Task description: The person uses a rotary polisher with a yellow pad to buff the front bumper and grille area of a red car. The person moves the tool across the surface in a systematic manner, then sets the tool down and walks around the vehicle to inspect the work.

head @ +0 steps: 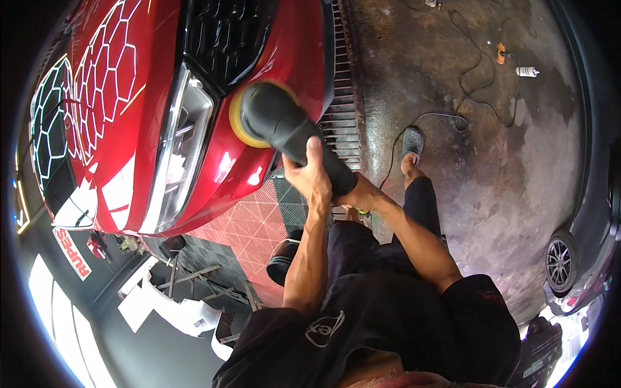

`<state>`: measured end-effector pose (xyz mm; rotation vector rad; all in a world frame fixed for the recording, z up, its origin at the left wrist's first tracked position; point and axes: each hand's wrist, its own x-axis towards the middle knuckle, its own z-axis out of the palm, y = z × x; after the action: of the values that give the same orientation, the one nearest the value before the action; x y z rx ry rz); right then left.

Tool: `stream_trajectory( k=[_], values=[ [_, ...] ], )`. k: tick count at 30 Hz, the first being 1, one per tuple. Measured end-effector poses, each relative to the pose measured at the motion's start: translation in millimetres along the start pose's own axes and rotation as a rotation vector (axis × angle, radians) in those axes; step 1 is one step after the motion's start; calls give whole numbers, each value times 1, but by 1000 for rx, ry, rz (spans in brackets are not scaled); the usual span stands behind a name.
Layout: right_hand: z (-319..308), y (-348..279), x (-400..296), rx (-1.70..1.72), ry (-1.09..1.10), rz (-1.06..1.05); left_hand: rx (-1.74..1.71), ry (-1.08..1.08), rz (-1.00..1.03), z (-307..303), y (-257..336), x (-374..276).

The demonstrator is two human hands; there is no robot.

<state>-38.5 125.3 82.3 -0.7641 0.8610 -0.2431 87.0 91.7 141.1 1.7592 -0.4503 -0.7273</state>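
Observation:
My left hand grips the body of a black car polisher behind its head, thumb up along the side. Around the rear end of the handle, my right hand is closed, its fingers partly hidden. The polisher's yellow foam pad lies against the glossy red front bumper of a car, between the headlight and the bumper's lower edge. Above the headlight in the picture is the black grille. Light tubes reflect as hexagons on the red hood.
A metal floor grate runs beside the bumper. A dark cord, an orange connector and a white bottle lie on the concrete. A black bucket stands on red and grey floor tiles. Another car is at the right.

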Motion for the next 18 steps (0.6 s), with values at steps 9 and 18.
stream_trajectory(
  k=[9,18],
  values=[
    [-19,-10,7,24,-4,150,0,-46,-16,25,10,11],
    [4,-8,-7,-84,-120,152,-83,71,-52,-29,-8,-12]
  ],
)
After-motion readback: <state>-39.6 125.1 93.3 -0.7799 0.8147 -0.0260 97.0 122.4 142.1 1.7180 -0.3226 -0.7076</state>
